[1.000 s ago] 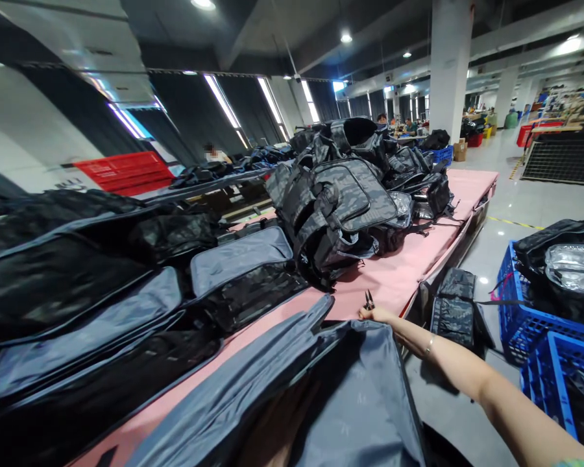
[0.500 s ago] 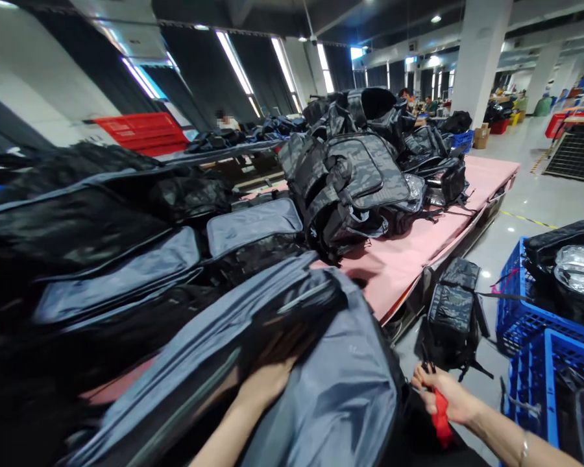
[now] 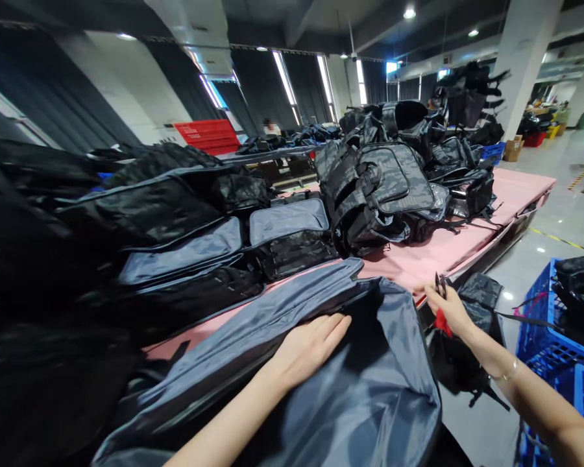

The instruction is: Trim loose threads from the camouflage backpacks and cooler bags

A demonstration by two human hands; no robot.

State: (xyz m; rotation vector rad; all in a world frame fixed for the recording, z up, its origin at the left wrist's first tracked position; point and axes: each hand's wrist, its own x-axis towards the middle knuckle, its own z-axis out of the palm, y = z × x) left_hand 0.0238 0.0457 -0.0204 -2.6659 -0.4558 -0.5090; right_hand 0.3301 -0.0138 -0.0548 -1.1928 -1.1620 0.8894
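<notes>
Left hand [image 3: 314, 344]: has come up from the shadowed interior of the open bag [image 3: 370, 395]; its whole back now shows, at the inner side of the left edge. Right hand [image 3: 448, 308], with the snips [image 3: 439, 284]: half a second ago low beside the bag's right side, now raised near its far right corner. Bag: mouth wider than half a second ago, grey lining more creased. Far right: a tall dark bundle [image 3: 470, 97] has appeared behind the bag pile [image 3: 394, 178]. View: swung left.

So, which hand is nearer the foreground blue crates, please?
Right: the right hand is left of the crates; the left hand is farther left, at the open bag.
</notes>
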